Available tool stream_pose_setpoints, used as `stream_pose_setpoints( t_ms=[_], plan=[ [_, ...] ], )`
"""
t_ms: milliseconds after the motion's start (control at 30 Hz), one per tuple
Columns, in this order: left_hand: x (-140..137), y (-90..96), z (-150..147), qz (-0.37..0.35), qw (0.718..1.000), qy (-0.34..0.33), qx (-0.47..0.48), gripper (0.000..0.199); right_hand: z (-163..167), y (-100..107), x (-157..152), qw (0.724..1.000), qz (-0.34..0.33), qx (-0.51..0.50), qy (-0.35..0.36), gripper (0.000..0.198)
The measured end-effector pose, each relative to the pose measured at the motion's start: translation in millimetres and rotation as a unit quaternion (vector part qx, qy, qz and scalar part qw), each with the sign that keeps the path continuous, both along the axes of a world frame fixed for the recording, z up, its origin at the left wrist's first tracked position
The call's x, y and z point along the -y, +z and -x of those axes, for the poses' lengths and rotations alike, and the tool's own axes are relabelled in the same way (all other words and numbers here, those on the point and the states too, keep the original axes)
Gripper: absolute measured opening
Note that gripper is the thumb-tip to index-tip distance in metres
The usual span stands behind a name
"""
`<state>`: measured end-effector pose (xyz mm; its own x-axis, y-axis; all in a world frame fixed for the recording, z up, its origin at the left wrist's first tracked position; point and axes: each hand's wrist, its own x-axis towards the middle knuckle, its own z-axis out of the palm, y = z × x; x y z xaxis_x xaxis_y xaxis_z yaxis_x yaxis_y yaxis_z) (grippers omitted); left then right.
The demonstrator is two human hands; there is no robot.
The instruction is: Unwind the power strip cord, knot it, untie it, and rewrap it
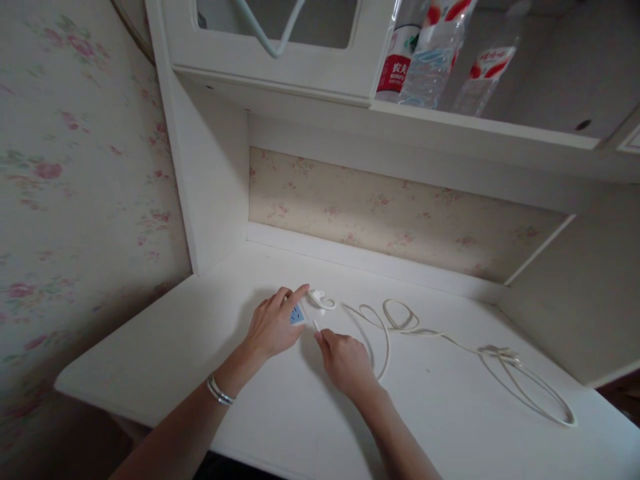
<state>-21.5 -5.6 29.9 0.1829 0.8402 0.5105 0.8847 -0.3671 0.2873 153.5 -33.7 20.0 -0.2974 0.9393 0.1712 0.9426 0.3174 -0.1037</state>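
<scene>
My left hand (274, 323) is wrapped round a white power strip (297, 314) with a blue socket face, close above the desk. Its index finger points toward a white charger plug with a short looped cord (320, 299), which lies just beyond the strip. Between thumb and bent fingers, my right hand (347, 360) pinches a thin white connector (316, 325). The connector's tip is close to the strip's near right side; I cannot tell whether they touch. Most of the strip's body is hidden under my left hand.
A long cream cord (389, 327) runs in loops across the white desk (450, 413) to a coiled bundle (505, 357) at right. Overhead, a shelf (475, 127) holds several plastic bottles (430, 67). A cabinet door with a pale blue hanging loop (275, 52) is upper left.
</scene>
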Motion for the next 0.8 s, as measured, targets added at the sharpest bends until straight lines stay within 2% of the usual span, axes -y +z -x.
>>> stream_pose_setpoints(
  t_ms=[200, 500, 667, 800],
  plan=[
    [-1, 4.0, 1, 0.051, 0.998, 0.013, -0.021, 0.068, 11, -7, 6, 0.999, 0.007, 0.030, 0.036, 0.041],
    [-2, 1.5, 3, 0.053, 0.998, 0.021, -0.013, 0.063, 4, -15, -4, 0.999, 0.021, -0.008, -0.031, 0.041],
    [-2, 2.4, 4, 0.040, 0.998, 0.048, -0.012, 0.060, 6, -19, -2, 1.000, 0.009, -0.020, 0.014, 0.035],
    [-3, 3.9, 5, 0.036, 0.995, 0.077, -0.043, 0.056, 8, -18, 2, 0.998, -0.036, -0.012, 0.055, 0.030]
  ],
)
